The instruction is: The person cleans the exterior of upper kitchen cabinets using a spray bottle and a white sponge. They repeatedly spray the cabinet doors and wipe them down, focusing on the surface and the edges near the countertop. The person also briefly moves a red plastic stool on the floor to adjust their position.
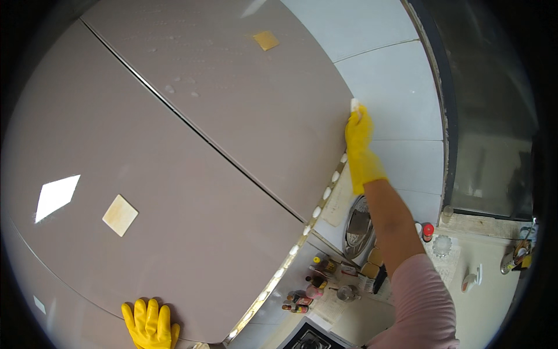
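Observation:
My right hand, in a yellow rubber glove, is raised to the side edge of a glossy taupe cabinet door, beside the wall tiles. Its fingers are closed around a white cloth or sponge, mostly hidden by the glove. My left hand, in a matching glove, rests with spread fingers on the lower part of another cabinet door and holds nothing. Wet drops or foam show on the upper part of the right door. A square yellowish knob sits on the left door, another on the right one.
Below the cabinets, several sauce bottles, a glass jar and a round metal tray stand along the wall. A gas stove is at the bottom. A red-capped jar and a spray bottle stand on the right counter.

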The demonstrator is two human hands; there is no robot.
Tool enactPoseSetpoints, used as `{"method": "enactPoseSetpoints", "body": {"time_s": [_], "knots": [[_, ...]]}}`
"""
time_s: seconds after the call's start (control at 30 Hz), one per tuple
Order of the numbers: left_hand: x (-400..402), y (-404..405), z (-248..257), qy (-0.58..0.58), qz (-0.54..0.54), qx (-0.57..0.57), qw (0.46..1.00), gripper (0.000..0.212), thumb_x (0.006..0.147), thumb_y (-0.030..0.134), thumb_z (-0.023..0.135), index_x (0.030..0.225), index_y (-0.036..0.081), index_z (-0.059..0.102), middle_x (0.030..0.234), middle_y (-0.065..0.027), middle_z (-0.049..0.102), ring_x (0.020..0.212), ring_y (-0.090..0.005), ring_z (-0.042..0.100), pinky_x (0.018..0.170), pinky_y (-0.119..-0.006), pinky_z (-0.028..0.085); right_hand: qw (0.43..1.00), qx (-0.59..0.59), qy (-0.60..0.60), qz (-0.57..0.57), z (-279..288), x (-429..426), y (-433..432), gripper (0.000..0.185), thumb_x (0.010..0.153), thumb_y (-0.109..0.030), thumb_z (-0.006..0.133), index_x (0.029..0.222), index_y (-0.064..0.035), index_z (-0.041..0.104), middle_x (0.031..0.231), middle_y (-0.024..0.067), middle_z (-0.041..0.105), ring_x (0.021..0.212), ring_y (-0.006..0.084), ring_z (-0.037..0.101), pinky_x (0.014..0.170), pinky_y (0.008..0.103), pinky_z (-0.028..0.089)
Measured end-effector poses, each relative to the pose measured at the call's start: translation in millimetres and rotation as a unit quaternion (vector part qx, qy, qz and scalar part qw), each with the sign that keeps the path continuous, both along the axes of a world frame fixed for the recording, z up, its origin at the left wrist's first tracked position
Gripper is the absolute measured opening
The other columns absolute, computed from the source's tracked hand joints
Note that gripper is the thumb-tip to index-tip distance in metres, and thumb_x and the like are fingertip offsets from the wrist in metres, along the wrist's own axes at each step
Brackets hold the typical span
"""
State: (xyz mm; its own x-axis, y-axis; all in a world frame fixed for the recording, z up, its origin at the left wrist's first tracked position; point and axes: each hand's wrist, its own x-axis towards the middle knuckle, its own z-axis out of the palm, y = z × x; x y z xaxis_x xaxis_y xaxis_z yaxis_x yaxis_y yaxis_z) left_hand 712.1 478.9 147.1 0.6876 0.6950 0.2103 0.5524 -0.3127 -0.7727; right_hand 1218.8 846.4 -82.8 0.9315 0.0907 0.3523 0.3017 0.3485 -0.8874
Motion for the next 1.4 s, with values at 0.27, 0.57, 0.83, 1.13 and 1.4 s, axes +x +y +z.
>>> {"method": "enactPoseSetpoints", "body": {"time_s": [0.27,0.57,0.83,1.13,1.4], "knots": [[-5.9,3.9,-3.1,-0.010,-0.007,-0.007,1.000,0.045,0.080,0.021,0.069,0.120,0.003,0.060,0.124,-0.0182,0.059,0.111,-0.0407,0.054,0.095,-0.059,0.039,0.978,0.159,-0.135,0.015,91.0,-94.1,-21.1,0.036,0.103,-0.031,0.047,0.120,-0.0073,0.068,0.115,0.0177,0.070,0.111,0.0336,0.064,0.095,0.0374,0.049],[-20.7,0.2,-7.7,-0.013,-0.054,0.028,0.998,0.048,0.084,0.018,0.070,0.128,0.003,0.058,0.132,-0.0189,0.058,0.119,-0.0428,0.054,0.100,-0.064,0.039,0.986,0.150,-0.075,0.008,96.9,-2.8,10.1,0.034,0.102,-0.029,0.050,0.119,-0.0067,0.069,0.115,0.0156,0.071,0.110,0.0301,0.065,0.095,0.0356,0.049],[-9.4,18.1,-12.2,0.003,-0.109,0.051,0.993,0.046,0.054,0.020,0.065,0.093,-0.001,0.056,0.098,-0.0195,0.053,0.086,-0.0397,0.049,0.072,-0.054,0.036,0.972,0.200,-0.119,0.013,182.6,-79.3,-11.5,0.032,0.102,-0.028,0.052,0.117,-0.0061,0.070,0.115,0.0138,0.071,0.109,0.0269,0.065,0.095,0.0340,0.049],[-15.0,15.0,-10.2,0.003,-0.109,0.050,0.993,0.055,0.054,0.021,0.071,0.102,-0.001,0.057,0.108,-0.0201,0.055,0.094,-0.0410,0.051,0.079,-0.060,0.038,0.884,0.338,-0.309,0.092,213.5,-132.0,-41.7,0.030,0.101,-0.026,0.054,0.116,-0.0055,0.071,0.115,0.0118,0.072,0.108,0.0234,0.066,0.095,0.0322,0.049],[-16.6,10.6,-10.0,-0.010,-0.121,0.062,0.991,0.055,0.058,0.017,0.073,0.109,0.002,0.059,0.117,-0.0171,0.056,0.101,-0.0393,0.055,0.083,-0.060,0.041,0.962,0.235,-0.018,0.139,217.2,17.9,10.9,0.030,0.102,-0.026,0.053,0.113,-0.0060,0.072,0.111,0.0096,0.074,0.104,0.0226,0.067,0.093,0.0317,0.050]]}}
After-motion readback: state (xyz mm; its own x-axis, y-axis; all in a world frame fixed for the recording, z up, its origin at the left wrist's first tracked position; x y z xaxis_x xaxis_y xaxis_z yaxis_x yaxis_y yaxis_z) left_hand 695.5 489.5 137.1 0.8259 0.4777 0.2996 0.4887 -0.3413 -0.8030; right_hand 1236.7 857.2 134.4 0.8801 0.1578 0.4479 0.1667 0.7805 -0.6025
